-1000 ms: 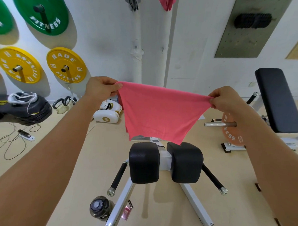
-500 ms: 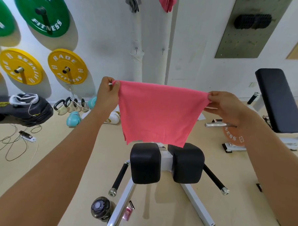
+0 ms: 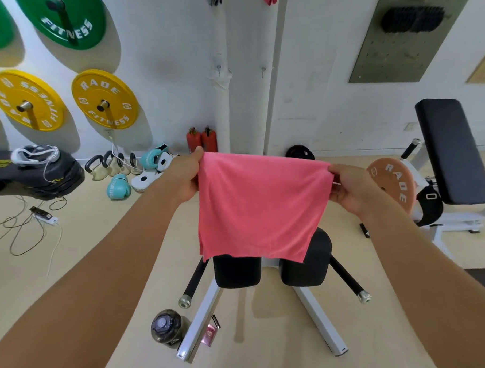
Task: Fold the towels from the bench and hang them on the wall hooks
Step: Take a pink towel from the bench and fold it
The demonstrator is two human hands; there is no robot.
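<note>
Towel (image 3: 259, 209) hangs free above the bench pads (image 3: 304, 267); my left hand (image 3: 184, 175) and right hand (image 3: 349, 192) pinch its top corners, hiding them.

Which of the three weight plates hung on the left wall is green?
The upper plate is green, with white FITNESS lettering. The two plates below it are yellow.

Counting from the pink towel (image 3: 258, 206), held up mid-frame: one pink towel, two hands, left hand (image 3: 184, 175) and right hand (image 3: 349, 191), each pinching a top corner. Behind it, two red extinguishers (image 3: 202, 139). Below it, two black roller pads (image 3: 237, 271). Left of it, two teal boxing gloves (image 3: 119, 188) and three yellow plates (image 3: 104, 100), one of them cut off at the frame edge; above those, two green plates (image 3: 60, 9)
</note>
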